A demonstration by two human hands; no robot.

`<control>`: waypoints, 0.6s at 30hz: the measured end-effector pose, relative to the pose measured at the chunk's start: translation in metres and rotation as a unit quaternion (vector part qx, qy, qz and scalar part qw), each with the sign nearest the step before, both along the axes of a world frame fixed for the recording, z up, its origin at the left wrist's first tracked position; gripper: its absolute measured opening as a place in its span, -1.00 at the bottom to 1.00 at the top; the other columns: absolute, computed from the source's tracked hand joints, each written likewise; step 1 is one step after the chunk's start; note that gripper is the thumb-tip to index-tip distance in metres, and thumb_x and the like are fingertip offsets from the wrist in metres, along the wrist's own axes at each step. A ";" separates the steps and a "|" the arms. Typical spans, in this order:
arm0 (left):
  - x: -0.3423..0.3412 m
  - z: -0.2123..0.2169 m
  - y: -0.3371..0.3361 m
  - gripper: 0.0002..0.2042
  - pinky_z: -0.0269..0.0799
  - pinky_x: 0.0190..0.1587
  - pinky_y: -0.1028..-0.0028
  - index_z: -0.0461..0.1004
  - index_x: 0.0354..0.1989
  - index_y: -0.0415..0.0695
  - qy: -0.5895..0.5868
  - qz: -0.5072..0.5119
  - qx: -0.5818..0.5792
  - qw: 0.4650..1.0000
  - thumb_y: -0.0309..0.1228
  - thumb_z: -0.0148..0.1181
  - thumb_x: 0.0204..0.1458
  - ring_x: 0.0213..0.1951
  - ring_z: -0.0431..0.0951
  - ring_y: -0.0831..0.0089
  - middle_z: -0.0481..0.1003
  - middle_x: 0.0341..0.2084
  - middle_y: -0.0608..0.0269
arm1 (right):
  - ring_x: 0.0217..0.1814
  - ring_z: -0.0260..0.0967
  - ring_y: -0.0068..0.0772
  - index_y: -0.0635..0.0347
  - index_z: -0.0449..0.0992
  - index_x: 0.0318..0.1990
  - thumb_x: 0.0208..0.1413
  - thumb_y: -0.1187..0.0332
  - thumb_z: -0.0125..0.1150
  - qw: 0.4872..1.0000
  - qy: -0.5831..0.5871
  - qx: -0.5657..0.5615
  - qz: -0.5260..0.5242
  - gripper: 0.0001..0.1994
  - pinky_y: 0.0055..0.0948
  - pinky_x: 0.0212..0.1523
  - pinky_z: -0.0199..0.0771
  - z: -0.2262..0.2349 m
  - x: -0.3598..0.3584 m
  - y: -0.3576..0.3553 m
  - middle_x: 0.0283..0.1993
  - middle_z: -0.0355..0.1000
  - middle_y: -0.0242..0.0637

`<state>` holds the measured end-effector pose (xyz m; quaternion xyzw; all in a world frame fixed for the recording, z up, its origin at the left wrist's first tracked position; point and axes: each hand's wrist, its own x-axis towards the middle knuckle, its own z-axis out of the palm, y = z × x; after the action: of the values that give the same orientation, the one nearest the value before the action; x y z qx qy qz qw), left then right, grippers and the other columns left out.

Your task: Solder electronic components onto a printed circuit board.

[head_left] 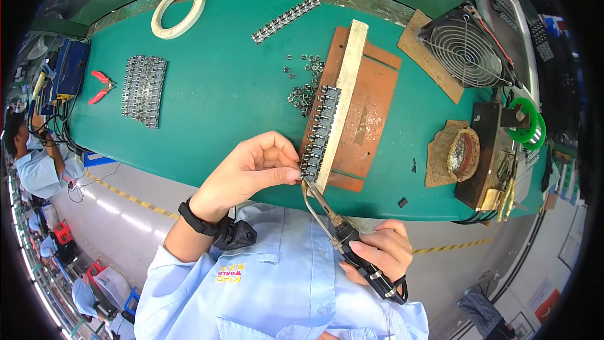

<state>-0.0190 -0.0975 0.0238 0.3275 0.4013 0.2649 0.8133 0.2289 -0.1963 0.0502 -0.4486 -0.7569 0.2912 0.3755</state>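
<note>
I'm gripping the soldering iron (346, 234) in my right hand (385, 255); my left hand (255, 167), whether pinching I cannot tell, is sitting nearer the component strip (322, 127), whose length is running away from me along the pale bar (352, 56).

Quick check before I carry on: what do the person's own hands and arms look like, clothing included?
The left hand is bare, with a black wristband and a boxy black device at the wrist. The left sleeve is plain light blue. The right hand is also bare; its wrist is mostly hidden.
</note>
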 end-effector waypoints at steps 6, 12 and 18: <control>-0.001 0.002 0.000 -0.85 0.36 -0.21 0.61 0.31 -0.26 -0.23 0.005 -0.001 0.001 1.000 -0.57 0.12 0.01 -0.29 0.46 0.60 0.48 -0.36 0.28 | -0.57 0.33 -0.38 0.14 0.49 -0.27 -0.42 0.29 0.46 1.000 -0.004 0.008 0.010 -0.57 -0.36 -0.33 0.28 -0.005 0.000 -0.003 -0.55 0.42 -0.32; 0.000 0.002 -0.001 -0.85 0.36 -0.20 0.60 0.32 -0.26 -0.23 0.006 0.000 -0.002 1.000 -0.57 0.12 0.01 -0.29 0.46 0.61 0.47 -0.36 0.28 | -0.53 0.36 -0.45 0.10 0.54 -0.29 -0.45 0.38 0.45 1.000 0.003 -0.002 -0.003 -0.60 -0.49 -0.38 0.29 0.001 -0.002 0.000 -0.47 0.46 -0.39; 0.002 0.000 0.001 -0.86 0.36 -0.21 0.61 0.32 -0.27 -0.22 0.004 -0.002 0.003 1.000 -0.57 0.12 0.01 -0.29 0.45 0.61 0.47 -0.37 0.28 | -0.53 0.35 -0.45 0.10 0.54 -0.29 -0.45 0.36 0.45 1.000 -0.003 -0.010 0.000 -0.59 -0.49 -0.38 0.28 0.000 0.001 0.002 -0.47 0.46 -0.40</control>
<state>-0.0171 -0.0964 0.0236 0.3317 0.4031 0.2633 0.8112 0.2302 -0.1942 0.0506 -0.4528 -0.7551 0.2976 0.3691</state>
